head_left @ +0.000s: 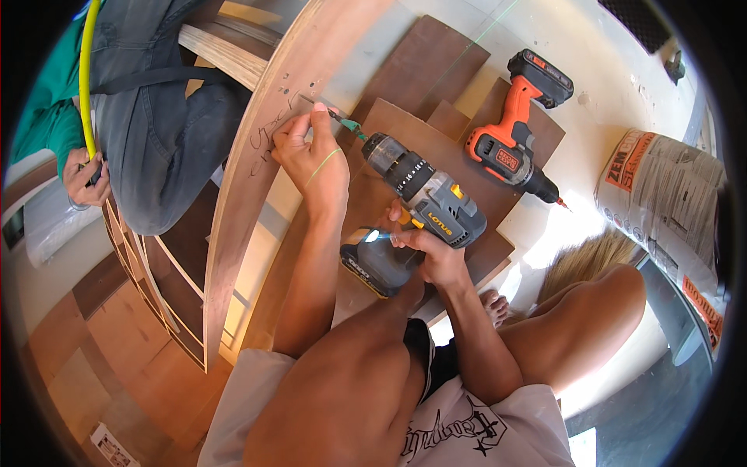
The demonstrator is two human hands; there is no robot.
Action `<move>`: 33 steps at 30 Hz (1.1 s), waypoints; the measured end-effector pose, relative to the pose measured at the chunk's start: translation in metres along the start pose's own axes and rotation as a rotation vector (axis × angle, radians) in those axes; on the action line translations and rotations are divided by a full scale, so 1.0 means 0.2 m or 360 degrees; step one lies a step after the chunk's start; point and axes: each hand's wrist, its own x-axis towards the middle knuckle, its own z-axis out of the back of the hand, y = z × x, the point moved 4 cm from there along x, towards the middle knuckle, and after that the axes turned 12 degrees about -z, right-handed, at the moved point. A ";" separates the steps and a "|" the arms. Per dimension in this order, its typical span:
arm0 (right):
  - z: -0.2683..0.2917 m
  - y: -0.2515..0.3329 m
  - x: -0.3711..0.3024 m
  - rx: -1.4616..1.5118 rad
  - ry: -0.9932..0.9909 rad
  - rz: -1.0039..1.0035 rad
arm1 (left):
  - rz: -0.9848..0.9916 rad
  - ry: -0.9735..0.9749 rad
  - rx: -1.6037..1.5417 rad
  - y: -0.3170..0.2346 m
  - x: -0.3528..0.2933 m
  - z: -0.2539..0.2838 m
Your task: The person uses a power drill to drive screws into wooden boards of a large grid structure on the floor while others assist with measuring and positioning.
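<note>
My right hand (440, 253) is wrapped round the handle of a grey and black cordless drill (432, 191), which points up and left. A bit with a green sleeve (348, 123) sits in its chuck. My left hand (311, 152) is pinched around a thin dark screw (309, 100) at the tip of the bit. The screw's pointed end faces the curved wooden panel (264, 132), close to several small dark holes and some handwriting; whether it touches the wood I cannot tell. A green band loops round my left hand.
An orange and black drill (506, 128) lies on brown boards (424, 66) at the right. Beyond it stand a printed sack (661, 191) and a straw-coloured brush (587, 265). Across the panel, another person's hand (85, 177) holds a yellow strip (88, 86).
</note>
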 end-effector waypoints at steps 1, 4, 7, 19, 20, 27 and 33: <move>0.00 0.00 0.00 -0.0006 0.0004 0.0010 | 0.0051 0.0029 -0.0046 0.01 0.00 0.00; 0.00 0.00 0.00 -0.0028 0.0032 0.0031 | 0.0044 0.0025 -0.0109 0.01 0.00 0.01; -0.01 -0.01 0.01 -0.0069 0.0041 0.0009 | 0.0015 0.0029 -0.0119 0.01 0.01 0.01; -0.02 -0.04 0.01 -0.0119 -0.0023 0.0024 | -0.0013 0.0017 0.0036 -0.02 0.00 0.01; -0.02 -0.04 0.01 -0.0139 -0.0024 0.0017 | 0.0001 0.0014 -0.0004 -0.02 0.01 0.01; -0.01 -0.03 0.01 -0.0078 0.0038 0.0017 | 0.0069 0.0001 -0.0110 -0.01 -0.01 -0.02; 0.00 -0.07 0.01 -0.0060 0.0017 -0.0012 | 0.0011 -0.0035 -0.0147 0.04 -0.01 -0.02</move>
